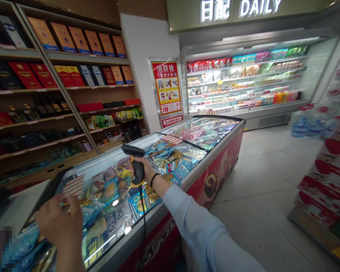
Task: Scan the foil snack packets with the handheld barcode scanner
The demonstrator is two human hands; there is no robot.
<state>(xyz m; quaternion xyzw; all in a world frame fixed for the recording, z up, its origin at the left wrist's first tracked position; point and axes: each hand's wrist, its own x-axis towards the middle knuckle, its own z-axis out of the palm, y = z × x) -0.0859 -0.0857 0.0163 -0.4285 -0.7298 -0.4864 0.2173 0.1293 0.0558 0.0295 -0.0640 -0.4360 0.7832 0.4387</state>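
Observation:
My right hand [144, 169] is closed round the grip of a black and yellow barcode scanner [135, 158], held above the glass lid of a long chest freezer [215, 158]. The scanner's black cable hangs down the freezer's red front. A dark band circles that wrist, and the sleeve is light blue. My left hand [61, 223] hovers over the near end of the lid with its back to me. Its fingers are curled and mostly hidden. Under the glass lie several packets of frozen goods [170, 156].
Wooden shelves [73, 90] with boxed goods and bottles line the left wall. A lit open cooler [243, 83] stands at the back under a DAILY sign. Red and white cartons [328, 170] are stacked on the right. A tiled aisle [260, 189] runs between freezer and cartons.

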